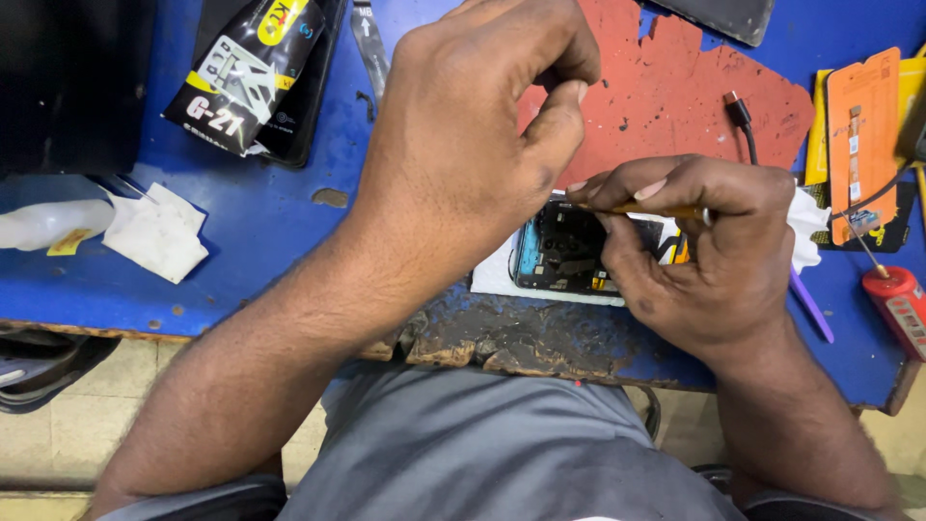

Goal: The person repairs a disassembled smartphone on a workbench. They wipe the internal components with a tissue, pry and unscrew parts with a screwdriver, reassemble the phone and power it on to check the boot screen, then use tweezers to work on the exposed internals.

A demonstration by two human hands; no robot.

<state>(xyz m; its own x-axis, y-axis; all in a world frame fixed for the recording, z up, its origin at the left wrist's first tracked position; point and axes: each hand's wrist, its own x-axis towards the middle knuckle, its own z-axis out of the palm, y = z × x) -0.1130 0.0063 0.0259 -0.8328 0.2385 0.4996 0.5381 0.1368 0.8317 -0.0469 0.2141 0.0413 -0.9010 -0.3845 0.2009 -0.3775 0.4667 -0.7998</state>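
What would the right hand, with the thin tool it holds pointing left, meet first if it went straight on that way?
The right hand would probably meet the left hand first: its thumb hangs just beyond the thin tool tip, above the opened phone. Depth is unclear.

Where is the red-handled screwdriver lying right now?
In the head view, the red-handled screwdriver lies at the far right edge of the blue workbench, just right of the right hand and below the orange card.

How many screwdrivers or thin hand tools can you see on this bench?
2: a thin orange-handled tool gripped in the right hand over the opened phone, and a red-handled screwdriver at the bench's right edge. Others may be hidden.
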